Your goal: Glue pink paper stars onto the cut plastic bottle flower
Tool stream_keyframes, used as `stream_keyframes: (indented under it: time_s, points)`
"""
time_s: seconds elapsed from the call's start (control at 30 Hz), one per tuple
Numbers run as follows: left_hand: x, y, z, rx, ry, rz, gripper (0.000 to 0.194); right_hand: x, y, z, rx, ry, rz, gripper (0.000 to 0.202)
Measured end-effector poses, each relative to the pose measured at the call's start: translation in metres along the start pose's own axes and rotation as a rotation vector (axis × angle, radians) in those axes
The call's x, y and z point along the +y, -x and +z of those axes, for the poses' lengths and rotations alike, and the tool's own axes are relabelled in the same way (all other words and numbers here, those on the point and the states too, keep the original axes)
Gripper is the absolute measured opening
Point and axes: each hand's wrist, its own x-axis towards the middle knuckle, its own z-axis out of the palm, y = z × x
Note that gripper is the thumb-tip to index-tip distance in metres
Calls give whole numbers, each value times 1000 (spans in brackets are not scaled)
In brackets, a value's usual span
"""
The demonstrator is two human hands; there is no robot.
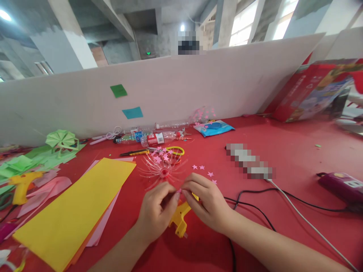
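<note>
Over the red table my left hand (159, 207) and my right hand (207, 202) meet fingertip to fingertip. Between them they pinch a tiny piece of pink paper (179, 191); its shape is mostly covered by the fingers. Beneath my hands lies a yellow glue gun (179, 222), partly hidden. Just beyond is a clear plastic bottle piece cut into splayed strips (164, 173), with several pink stars on its far strips. Loose pink paper stars (210, 174) lie to the right of it.
Yellow paper sheets (79, 211) and green paper (61, 139) lie left, near another yellow glue gun (24, 185). Plastic bottles (159, 139), a utility knife (134, 153), yellow-handled scissors (177, 150) and a blue wipes pack (215, 128) lie beyond. Cables (255, 204) cross the right side.
</note>
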Motion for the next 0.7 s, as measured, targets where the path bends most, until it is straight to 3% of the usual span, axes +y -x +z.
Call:
stream_keyframes:
  time_s: [0.17,0.27,0.37,0.47,0.6,0.7]
  points:
    - [0,0,-4,42,-49,90,23,7,-2,-3,-157,22,55,23]
    - [-3,-3,-18,189,-38,103,19,8,-3,-13,-434,107,-21,18]
    - [-12,-7,-32,385,-47,62,18,7,1,-14,-655,200,-59,35]
    - [-22,-11,-38,467,-68,31,17,7,6,-2,-697,276,-69,34]
    - [-30,-14,-39,457,-112,31,16,10,8,10,-708,245,-128,28]
    - [-34,-16,-42,491,-136,39,15,11,5,4,-620,147,-119,34]
